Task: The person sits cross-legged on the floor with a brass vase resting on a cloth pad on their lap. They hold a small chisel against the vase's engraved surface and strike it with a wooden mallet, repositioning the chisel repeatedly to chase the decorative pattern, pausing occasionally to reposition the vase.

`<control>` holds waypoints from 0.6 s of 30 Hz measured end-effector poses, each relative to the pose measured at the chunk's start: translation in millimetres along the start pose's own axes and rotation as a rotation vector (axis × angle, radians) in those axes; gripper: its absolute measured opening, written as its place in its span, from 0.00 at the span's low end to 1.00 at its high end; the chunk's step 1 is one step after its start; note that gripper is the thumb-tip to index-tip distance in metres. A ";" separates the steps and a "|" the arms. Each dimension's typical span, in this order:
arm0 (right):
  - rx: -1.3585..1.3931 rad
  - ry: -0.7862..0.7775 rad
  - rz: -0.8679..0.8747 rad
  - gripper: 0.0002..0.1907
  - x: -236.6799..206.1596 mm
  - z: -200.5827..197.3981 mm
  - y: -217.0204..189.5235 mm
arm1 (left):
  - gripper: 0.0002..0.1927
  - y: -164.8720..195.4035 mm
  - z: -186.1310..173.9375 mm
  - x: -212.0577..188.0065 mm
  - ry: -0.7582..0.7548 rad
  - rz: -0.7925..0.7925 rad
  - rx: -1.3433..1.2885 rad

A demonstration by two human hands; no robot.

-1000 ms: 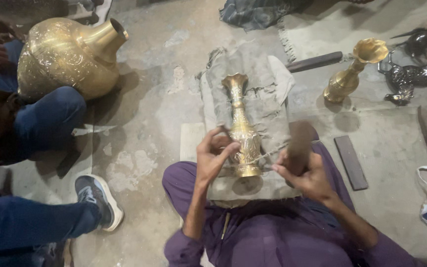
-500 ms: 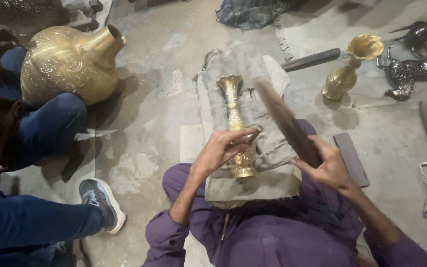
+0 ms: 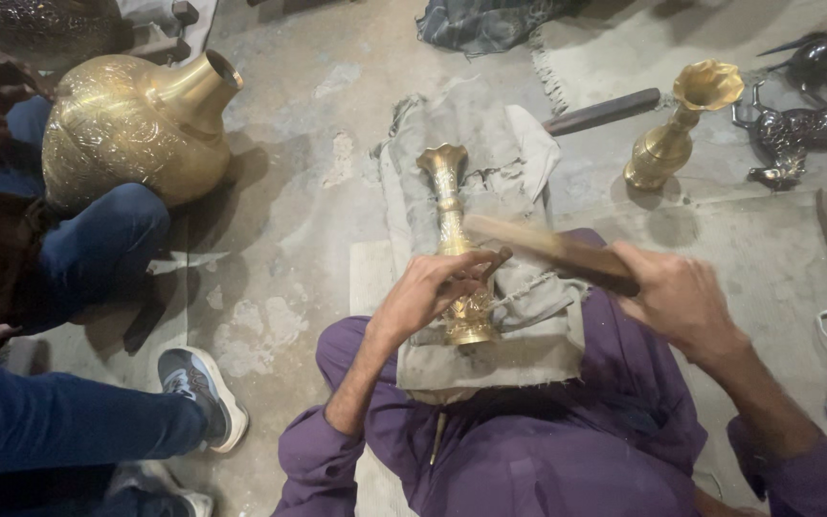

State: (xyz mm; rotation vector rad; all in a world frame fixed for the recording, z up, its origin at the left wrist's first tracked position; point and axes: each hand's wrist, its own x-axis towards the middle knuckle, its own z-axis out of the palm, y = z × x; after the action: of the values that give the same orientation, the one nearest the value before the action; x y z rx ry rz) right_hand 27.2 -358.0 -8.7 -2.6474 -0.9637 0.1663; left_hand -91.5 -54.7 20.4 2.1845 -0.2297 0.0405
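Slender brass vase (image 3: 452, 239), long axis pointing away from the person, lying on grey cloth (image 3: 528, 297); left hand (image 3: 428, 292) clenched over its lower stem beside a small tool, right hand (image 3: 677, 297) gripping wooden mallet (image 3: 547, 251) crosswise just above.

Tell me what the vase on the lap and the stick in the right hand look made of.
Slim vase: brass-like metal, going by its golden shine and fine engraved pattern; could be plated. Stick in the right hand: looks like wood, matte pale tan, blurred by motion. The padded cloth under the vase seems coarse, worn fabric with frayed edges.
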 end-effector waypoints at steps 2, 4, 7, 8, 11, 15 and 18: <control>0.105 0.200 -0.034 0.25 -1.3 1.1 2.4 | 0.27 -0.2 1.5 0.0 -0.022 -0.086 0.046; 0.295 0.268 -0.042 0.25 -2.5 2.3 4.7 | 0.28 -1.6 1.8 -0.4 0.002 -0.002 0.025; 0.368 0.223 -0.033 0.23 -5.1 3.7 5.7 | 0.24 -3.4 3.3 0.3 0.002 0.006 0.103; 0.161 0.250 -0.051 0.23 -5.7 3.4 6.1 | 0.22 -3.9 3.3 1.7 -0.002 -0.005 0.149; 0.166 0.114 0.243 0.27 -4.6 5.0 4.8 | 0.27 -2.4 2.7 1.7 0.046 0.093 0.072; 0.098 0.218 -0.187 0.30 -2.6 6.6 8.6 | 0.28 2.1 -0.9 2.8 0.006 -0.005 0.038; 0.094 0.290 0.021 0.24 -3.4 9.5 10.2 | 0.27 5.0 -1.5 2.4 -0.002 -0.005 0.038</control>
State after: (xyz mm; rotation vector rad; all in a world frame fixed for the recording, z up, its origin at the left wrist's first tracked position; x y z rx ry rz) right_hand 28.7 -365.2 -21.0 -2.5064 -0.8110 -0.1603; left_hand -89.9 -56.7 25.6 2.2227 -0.2259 0.0400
